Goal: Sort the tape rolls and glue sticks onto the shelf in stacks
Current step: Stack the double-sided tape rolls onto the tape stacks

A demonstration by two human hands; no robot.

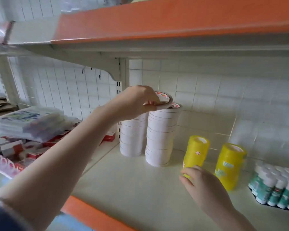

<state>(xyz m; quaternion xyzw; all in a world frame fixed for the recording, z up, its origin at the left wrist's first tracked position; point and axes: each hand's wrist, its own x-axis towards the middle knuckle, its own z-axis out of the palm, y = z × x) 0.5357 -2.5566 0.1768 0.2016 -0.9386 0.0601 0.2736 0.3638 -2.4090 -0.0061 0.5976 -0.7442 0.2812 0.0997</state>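
Cream shelf (132, 185), left hand (137, 101) pinching white tape roll (164, 101) atop stack (160, 135), right hand (205, 187) gripping yellow stack (196, 152).

On the shelf (140, 189), two white tape stacks (160, 135) are set leftmost, two yellow tape stacks (228, 165) right of them, glue sticks (274, 189) rightmost.

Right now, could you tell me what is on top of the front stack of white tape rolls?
The left hand holds a white tape roll, tilted, over the front white stack. Behind it another roll's printed core shows. The grip covers the near rim, so contact with the stack cannot be seen.
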